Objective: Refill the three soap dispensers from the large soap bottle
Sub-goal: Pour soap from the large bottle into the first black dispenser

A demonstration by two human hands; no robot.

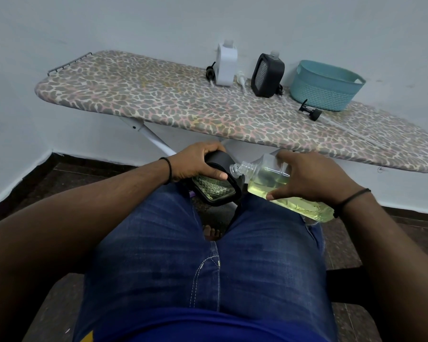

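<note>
While the left hand (193,161) grips a black soap dispenser (216,186) above the lap, the right hand (314,178) clasps the tilted large soap bottle (277,183), its open neck touching the dispenser's top.

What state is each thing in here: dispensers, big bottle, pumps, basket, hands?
Black dispenser in hand: uncapped, tilted, partly filled with yellowish soap.
Large bottle: open, tipped on its side, mouth by the held dispenser, partly full.
White dispenser: upright on the board, pump off.
Second black dispenser: upright on the board, pump off.
Black pump: lying loose by the basket.
Basket: upright; contents not visible.
Left hand: grips the held dispenser.
Right hand: holds the large bottle.
</note>
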